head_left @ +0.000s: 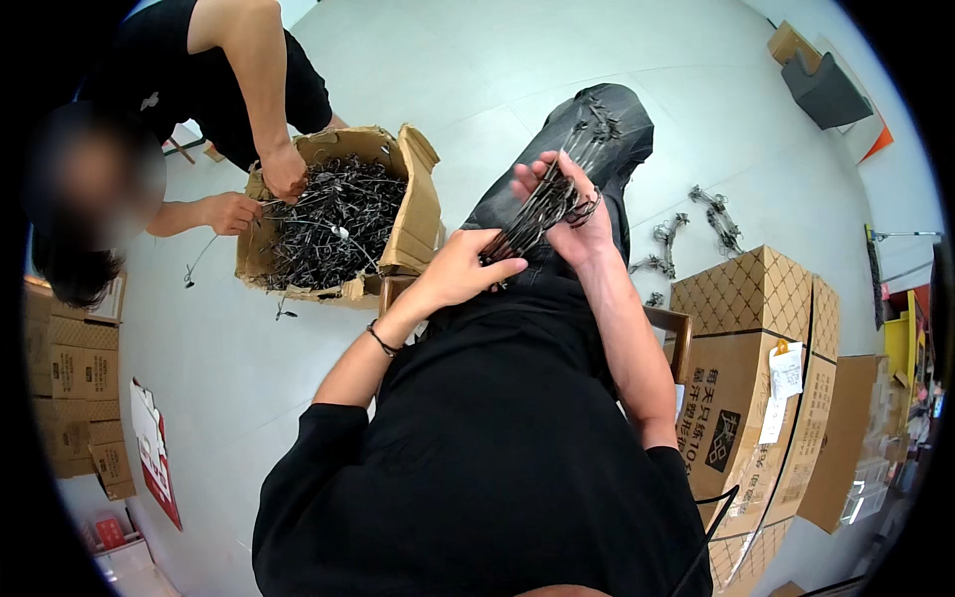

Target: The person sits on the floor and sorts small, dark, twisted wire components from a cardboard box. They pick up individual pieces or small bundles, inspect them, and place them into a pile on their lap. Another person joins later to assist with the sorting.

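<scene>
A bundle of long, thin dark metal wire pieces with looped or clipped ends [537,221] lies slantwise over my lap, on dark grey trousers. My left hand [466,269] grips its near end, with the thumb laid along the wires. Farther up, my right hand [582,227] cradles the bundle between thumb and curled fingers, palm turned up. More wire pieces [600,124] stretch past that hand toward my knee. To the left, a torn open carton [423,204] holds a tangled heap of similar dark wire pieces [338,219].
Across the carton, a co-worker's hands [234,212] pull at wires from the heap. Several wire bundles [716,217] lie on the floor to the right. Tall patterned cartons [746,298] stand close by my right arm. Stacked boxes [85,373] line the left side.
</scene>
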The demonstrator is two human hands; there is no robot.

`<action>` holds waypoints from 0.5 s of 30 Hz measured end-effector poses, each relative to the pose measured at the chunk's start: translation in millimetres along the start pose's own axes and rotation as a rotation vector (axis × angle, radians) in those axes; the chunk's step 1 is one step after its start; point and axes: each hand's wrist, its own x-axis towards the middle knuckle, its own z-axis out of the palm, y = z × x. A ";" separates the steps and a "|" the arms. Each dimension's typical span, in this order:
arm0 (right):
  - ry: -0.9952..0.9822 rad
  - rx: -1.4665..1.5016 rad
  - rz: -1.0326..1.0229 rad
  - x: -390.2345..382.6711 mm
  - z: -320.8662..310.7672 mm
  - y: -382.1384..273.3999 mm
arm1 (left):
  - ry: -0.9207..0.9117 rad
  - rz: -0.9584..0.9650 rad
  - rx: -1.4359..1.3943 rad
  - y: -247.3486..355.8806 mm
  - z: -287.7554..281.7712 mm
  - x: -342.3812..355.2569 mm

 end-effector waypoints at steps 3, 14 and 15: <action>-0.081 0.010 0.061 1.2 1.9 -13.8 | -0.100 0.058 -0.059 -12.8 -5.7 1.4; 0.008 -0.014 -0.431 -25.6 40.2 -25.2 | 0.300 -0.074 -1.288 26.1 16.9 28.7; -0.005 -0.048 -0.427 -26.4 40.7 -18.2 | 0.390 -0.136 -1.195 26.7 24.5 32.2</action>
